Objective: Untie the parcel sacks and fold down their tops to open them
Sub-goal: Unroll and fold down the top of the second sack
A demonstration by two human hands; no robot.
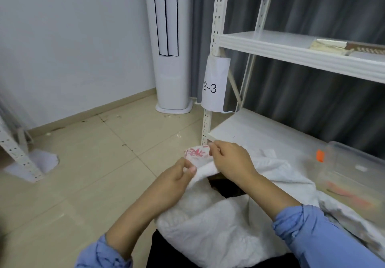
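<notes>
The sack [208, 236] stands on the floor [93, 163] by the corner of the rack's [208, 122] lower shelf, with its dark mouth just below the hands. Both pinch its rim [198, 156] — left hand [177, 179] nearer the person, right hand [230, 161] farther — and the edge stretches between them. It is white woven cloth, with red print on the turned rim, which probably folds outward and down.

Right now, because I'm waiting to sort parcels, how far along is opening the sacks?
Done: the sack in front looks untied, its mouth gaping dark. In hand: left hand and right hand pinch its red-printed rim, partly turned down. Left: the rest of the rim; more white sacking lies beside it, state unclear.
</notes>
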